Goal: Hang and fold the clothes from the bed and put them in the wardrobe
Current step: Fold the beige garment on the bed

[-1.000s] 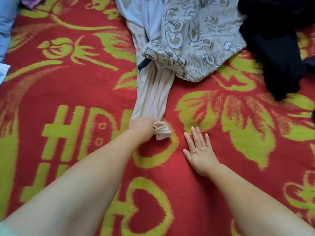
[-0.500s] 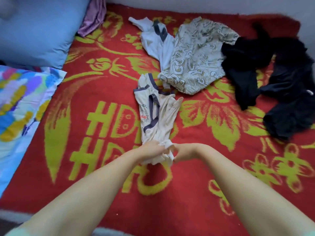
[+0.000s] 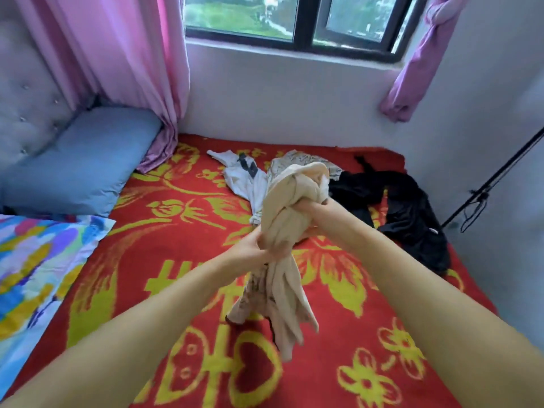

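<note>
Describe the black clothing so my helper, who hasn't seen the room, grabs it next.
Start at the red and yellow blanket covering the bed, then go to its far right corner under the window. The black clothing lies heaped there, the only dark pile beside paler garments.

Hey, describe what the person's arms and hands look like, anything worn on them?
Both forearms are bare, with no sleeves in view. The left hand and right hand show no gloves, rings, watch or bracelets that I can make out.

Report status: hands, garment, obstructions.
Left hand and right hand both grip beige garment, bunched, lifted off bed. Black clothes remain on blanket. Nothing obstructing.
</note>
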Motion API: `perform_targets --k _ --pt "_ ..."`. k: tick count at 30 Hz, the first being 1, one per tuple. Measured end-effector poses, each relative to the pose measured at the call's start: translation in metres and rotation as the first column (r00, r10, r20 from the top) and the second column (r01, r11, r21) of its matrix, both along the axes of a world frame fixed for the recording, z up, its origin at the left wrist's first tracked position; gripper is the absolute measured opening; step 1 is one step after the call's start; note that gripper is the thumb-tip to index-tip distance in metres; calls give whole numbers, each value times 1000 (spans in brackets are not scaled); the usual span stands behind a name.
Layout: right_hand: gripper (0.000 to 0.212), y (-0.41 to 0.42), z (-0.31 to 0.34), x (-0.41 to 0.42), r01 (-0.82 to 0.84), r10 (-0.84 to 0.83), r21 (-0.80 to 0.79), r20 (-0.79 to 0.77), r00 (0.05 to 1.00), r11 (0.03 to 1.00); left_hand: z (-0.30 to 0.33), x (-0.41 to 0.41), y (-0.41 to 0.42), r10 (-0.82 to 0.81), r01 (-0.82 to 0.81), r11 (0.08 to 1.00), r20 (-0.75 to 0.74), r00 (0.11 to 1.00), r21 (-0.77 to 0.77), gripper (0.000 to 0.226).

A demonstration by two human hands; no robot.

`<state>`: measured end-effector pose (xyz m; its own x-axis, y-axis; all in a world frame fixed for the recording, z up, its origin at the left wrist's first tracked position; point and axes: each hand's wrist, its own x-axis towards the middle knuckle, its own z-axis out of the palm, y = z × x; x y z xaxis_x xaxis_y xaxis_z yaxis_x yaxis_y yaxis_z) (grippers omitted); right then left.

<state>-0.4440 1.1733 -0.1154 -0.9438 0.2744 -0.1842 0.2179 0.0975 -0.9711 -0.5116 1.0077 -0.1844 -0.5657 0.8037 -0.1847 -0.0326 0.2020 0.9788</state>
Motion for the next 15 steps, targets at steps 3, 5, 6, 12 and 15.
perform_targets --k 3,5,6,12,15 --pt "28 -3 49 -1 88 -101 -111 -116 988 990 11 5 6 -49 48 998 -19 999 -38 26" --pt "33 -1 72 3 174 -200 -171 -147 969 970 15 10 8 -57 57 998 38 998 -8 28" --pt "34 2 80 8 228 -260 -199 -155 953 953 16 13 8 -73 73 997 63 995 1 31" --pt "31 34 88 34 471 -606 -481 -173 776 740 19 26 17 -161 187 974 188 969 -131 21" --pt "26 38 75 49 414 -478 -337 -130 869 846 47 23 37 -13 27 994 135 991 -103 19"
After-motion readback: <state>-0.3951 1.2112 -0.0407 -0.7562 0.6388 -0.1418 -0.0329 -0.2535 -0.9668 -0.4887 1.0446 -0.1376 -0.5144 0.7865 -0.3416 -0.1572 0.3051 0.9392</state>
